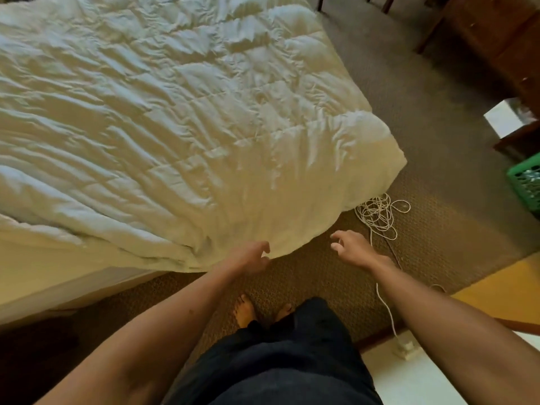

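A white quilted duvet (175, 112) covers the bed and hangs over its near corner toward the floor. My left hand (251, 257) hovers right at the duvet's hanging edge with loosely curled fingers, holding nothing. My right hand (350, 248) is over the carpet just right of that edge, fingers spread and relaxed, apart from the duvet. My bare feet (245, 311) stand on the carpet below my hands.
A tangled white cable (380, 214) lies on the brown carpet (438, 229) by the bed corner and runs to a plug (404, 347) at the right. A green crate (526, 182) and dark wooden furniture (502, 39) stand at the right.
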Tool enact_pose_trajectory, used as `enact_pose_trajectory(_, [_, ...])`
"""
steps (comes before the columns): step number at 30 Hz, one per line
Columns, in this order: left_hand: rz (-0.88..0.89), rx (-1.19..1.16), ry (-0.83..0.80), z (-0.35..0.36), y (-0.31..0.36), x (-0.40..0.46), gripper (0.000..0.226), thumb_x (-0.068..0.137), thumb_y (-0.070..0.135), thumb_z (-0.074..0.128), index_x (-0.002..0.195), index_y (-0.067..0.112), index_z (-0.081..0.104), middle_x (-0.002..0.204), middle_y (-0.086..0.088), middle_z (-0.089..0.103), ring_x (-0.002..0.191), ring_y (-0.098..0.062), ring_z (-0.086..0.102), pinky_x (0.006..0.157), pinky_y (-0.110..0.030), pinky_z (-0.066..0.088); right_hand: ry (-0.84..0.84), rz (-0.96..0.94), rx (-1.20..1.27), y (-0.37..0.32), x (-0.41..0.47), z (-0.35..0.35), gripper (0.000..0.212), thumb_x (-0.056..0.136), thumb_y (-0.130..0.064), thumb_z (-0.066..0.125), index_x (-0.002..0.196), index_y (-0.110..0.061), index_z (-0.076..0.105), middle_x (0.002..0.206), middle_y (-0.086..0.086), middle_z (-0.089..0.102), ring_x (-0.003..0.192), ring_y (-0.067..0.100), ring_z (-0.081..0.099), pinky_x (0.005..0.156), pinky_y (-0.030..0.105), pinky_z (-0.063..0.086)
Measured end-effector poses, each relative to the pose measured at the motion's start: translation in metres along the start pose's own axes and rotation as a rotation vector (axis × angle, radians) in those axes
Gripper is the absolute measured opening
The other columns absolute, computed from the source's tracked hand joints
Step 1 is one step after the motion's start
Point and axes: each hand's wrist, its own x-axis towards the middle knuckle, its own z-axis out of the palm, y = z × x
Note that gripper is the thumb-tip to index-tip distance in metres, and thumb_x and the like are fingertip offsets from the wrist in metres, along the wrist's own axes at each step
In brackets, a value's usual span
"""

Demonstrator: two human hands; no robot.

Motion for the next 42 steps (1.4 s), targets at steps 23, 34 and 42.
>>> enact_pose_trajectory(23, [0.125, 0.13, 0.005, -0.112, 0.241, 0.262, 0.03, 0.096, 0.023, 0.051, 0.124, 0.016, 0.058, 0.119, -0.01, 0.06, 0.112, -0.028, 0.055, 0.087, -0.035, 0.044, 0.071, 0.132, 0.282, 0.228, 0.121, -0.175, 0.032, 0.097, -0.026, 0.058, 0.124, -0.011, 0.064, 0.119, 0.012, 0.067, 0.106, 0.026, 0.062, 0.089, 0.03, 0.045])
enact_pose_trajectory(34, [0.239, 0.352, -0.033, -0.169, 0.308, 0.441, 0.03, 0.097, 0.021, 0.045, 0.123, 0.021, 0.061, 0.115, -0.005, 0.064, 0.107, -0.027, 0.06, 0.078, -0.032, 0.046, 0.082, 0.135, 0.482, 0.262, 0.245, -0.231, 0.028, 0.098, -0.016, 0.048, 0.119, -0.016, 0.068, 0.108, 0.002, 0.069, 0.071, 0.002, 0.052, 0.062, 0.013, 0.037])
enact_pose_trajectory(42, [0.402, 0.559, -0.005, -0.178, 0.359, 0.583, 0.039, 0.094, 0.011, 0.041, 0.13, 0.021, 0.054, 0.123, -0.002, 0.061, 0.117, -0.023, 0.055, 0.088, -0.039, 0.043, 0.224, 0.271, 0.829, 0.3, 0.349, -0.228, 0.019, 0.092, -0.006, 0.06, 0.106, -0.011, 0.073, 0.105, 0.002, 0.071, 0.099, 0.016, 0.065, 0.092, 0.033, 0.052])
